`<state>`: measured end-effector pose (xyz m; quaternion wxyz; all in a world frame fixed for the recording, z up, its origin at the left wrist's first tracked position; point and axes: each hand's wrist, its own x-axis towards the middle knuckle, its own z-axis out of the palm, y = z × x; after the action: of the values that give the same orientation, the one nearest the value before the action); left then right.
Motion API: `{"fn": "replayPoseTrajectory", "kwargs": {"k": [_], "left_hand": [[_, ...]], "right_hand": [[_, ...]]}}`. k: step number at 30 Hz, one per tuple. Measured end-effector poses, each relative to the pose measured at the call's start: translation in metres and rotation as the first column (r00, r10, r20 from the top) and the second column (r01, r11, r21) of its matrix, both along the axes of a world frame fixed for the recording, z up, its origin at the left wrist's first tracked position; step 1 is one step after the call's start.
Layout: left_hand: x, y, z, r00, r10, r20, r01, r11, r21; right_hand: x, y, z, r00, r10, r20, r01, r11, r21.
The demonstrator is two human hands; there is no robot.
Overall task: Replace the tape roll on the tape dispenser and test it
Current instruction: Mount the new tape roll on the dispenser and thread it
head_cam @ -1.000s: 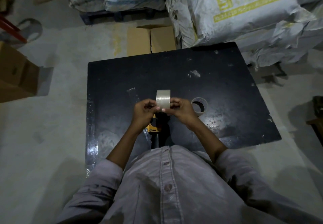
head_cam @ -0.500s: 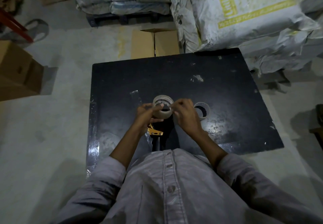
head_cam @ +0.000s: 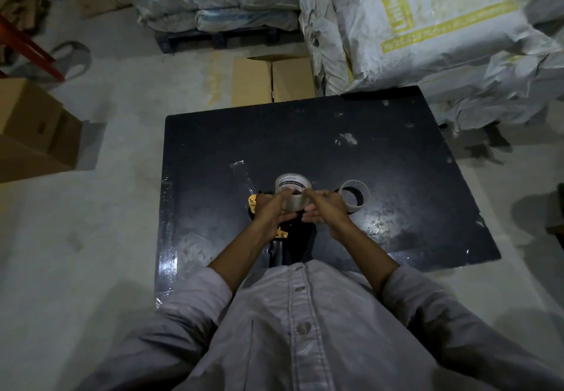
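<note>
One tape roll point(head_cam: 291, 182), hole tilted up, between left hand point(head_cam: 270, 212), right hand point(head_cam: 329, 207).

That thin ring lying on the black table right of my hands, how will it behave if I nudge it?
The ring looks thin-walled and nearly empty, so probably very light. It lies flat, hole up, on the table, so a nudge should slide it, not roll it. Squeezing might dent it.

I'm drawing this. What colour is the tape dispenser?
The tape dispenser is black with yellow parts, head view.
</note>
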<state>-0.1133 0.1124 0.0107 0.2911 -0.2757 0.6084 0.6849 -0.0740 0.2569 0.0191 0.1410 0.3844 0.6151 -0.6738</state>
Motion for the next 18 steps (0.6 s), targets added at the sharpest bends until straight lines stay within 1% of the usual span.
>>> {"fn": "replayPoseTrajectory", "kwargs": {"k": [3,6,8,9,11,13,15,18], "left_hand": [[0.004,-0.001,-0.003,0.999,-0.039,0.035,0.039,0.999,-0.003],[0.008,0.000,-0.004,0.994,-0.104,0.041,0.105,0.994,-0.021],[0.007,-0.002,-0.006,0.987,-0.155,0.043,0.158,0.984,-0.084],[0.005,-0.004,-0.006,0.982,-0.186,0.031,0.188,0.970,-0.151],[0.000,-0.010,-0.005,0.967,-0.252,-0.040,0.224,0.914,-0.338],[-0.004,-0.013,-0.003,0.935,-0.327,-0.133,0.232,0.852,-0.469],[-0.007,-0.013,0.002,0.900,-0.396,-0.184,0.252,0.815,-0.522],[-0.011,-0.016,0.004,0.886,-0.424,-0.187,0.263,0.793,-0.550]], "right_hand": [[-0.008,0.006,-0.001,1.000,-0.011,0.012,0.010,0.998,0.062],[-0.017,0.006,0.005,0.999,0.045,0.020,-0.048,0.987,0.151],[-0.023,0.005,0.007,0.996,0.091,0.000,-0.089,0.970,0.227],[-0.026,0.004,0.008,0.992,0.127,-0.005,-0.121,0.952,0.282],[-0.032,0.005,0.010,0.969,0.246,0.025,-0.233,0.875,0.424],[-0.036,0.006,0.013,0.923,0.372,0.099,-0.361,0.750,0.554],[-0.039,0.006,0.016,0.884,0.439,0.158,-0.436,0.655,0.617],[-0.041,0.006,0.020,0.839,0.501,0.210,-0.504,0.571,0.648]]}}
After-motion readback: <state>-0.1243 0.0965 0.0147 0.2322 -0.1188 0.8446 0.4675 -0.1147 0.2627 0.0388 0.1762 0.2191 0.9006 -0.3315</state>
